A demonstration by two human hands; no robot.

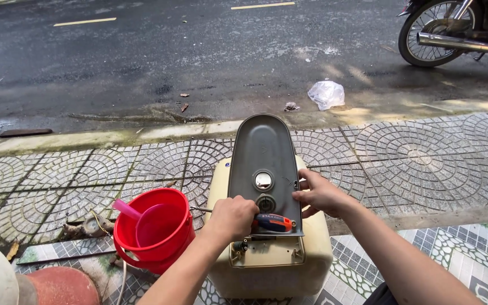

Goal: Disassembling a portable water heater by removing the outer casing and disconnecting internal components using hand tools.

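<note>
While I look down from the head camera, my left hand (234, 217) is curled in a closed fist around a screwdriver (274, 222) with an orange and black handle. Only the handle end sticks out of the fist on the thumb side; the fingers are wrapped tight together over the rest, and I cannot tell where the tip sits. The tool's long axis runs nearly level across the view, its handle pointing right toward my other hand.

It lies across the lower edge of a grey oval cover panel (262, 149), which stands tilted up on a cream, boxy appliance body (317, 248) resting on the patterned paving (425, 158). The panel's long axis runs away from me toward the kerb, and it has two round openings, one above the other.

My right hand (318, 195) grips the panel's right edge, fingers pressed together along the rim, thumb below.

A red bucket (153, 229) with a pink scoop (152, 220) inside stands just left of the appliance.
</note>
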